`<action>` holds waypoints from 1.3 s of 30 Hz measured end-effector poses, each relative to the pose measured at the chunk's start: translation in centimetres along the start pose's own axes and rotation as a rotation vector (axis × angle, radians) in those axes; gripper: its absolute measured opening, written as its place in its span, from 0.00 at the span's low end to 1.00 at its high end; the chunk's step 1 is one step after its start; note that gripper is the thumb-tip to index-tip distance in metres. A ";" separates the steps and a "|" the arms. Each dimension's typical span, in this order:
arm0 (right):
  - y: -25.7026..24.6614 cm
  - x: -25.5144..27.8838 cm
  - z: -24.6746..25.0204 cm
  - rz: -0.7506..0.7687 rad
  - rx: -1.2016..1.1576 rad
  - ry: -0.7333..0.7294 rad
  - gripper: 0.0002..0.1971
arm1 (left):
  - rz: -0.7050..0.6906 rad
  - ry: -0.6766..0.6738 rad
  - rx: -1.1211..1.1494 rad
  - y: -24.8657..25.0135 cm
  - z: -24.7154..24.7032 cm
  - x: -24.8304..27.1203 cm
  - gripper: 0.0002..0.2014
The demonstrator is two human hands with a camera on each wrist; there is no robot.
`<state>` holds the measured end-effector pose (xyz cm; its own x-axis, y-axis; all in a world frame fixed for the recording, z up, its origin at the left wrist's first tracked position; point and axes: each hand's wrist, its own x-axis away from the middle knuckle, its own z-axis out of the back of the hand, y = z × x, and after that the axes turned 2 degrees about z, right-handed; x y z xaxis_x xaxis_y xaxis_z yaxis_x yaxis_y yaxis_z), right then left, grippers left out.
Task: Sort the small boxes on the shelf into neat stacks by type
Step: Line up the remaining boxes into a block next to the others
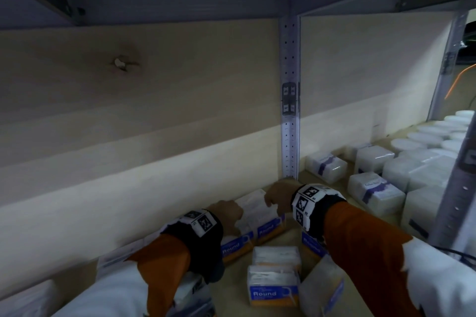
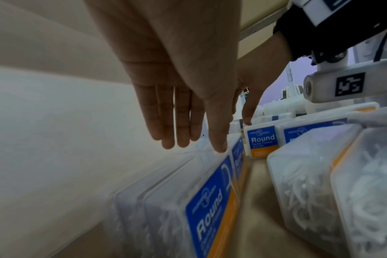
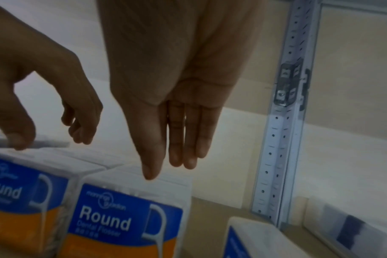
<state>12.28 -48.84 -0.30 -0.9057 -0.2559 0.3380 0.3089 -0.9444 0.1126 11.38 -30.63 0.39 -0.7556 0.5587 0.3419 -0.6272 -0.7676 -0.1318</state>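
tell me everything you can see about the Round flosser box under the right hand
The Round flosser box is a clear, frosted plastic case with a blue label reading "Round Dental Flosser", a white flosser picture and an orange band below. It stands upright at the right end of the row against the shelf's back wall, tight beside a matching box. The right hand is above it, fingers straight, thumb tip at its top front edge; contact is unclear.

Clear flosser boxes (image 1: 268,224) with blue-and-orange "Round" labels stand upright in a row along the shelf's (image 1: 283,239) back wall; two more (image 1: 274,283) sit in front, one behind the other.
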 end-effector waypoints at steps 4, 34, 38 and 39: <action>0.9 1.8 -0.2 -0.031 0.004 -0.003 0.23 | -0.045 0.057 -0.030 0.6 0.4 0.2 0.24; 0.7 9.1 -3.6 -0.248 -0.103 -0.066 0.18 | -0.309 -0.198 0.013 6.3 0.7 -0.2 0.21; 0.2 8.9 -3.7 -0.265 -0.067 -0.044 0.25 | -0.284 -0.187 -0.019 6.0 0.5 -0.1 0.21; 0.0 8.9 -3.8 -0.275 -0.075 -0.023 0.26 | -0.272 -0.180 -0.021 6.0 0.7 0.1 0.20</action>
<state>3.09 -51.94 -0.85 -0.9455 0.0155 0.3254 0.0299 -0.9906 0.1338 7.73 -35.39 0.25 -0.5156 0.6761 0.5263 -0.8065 -0.5904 -0.0316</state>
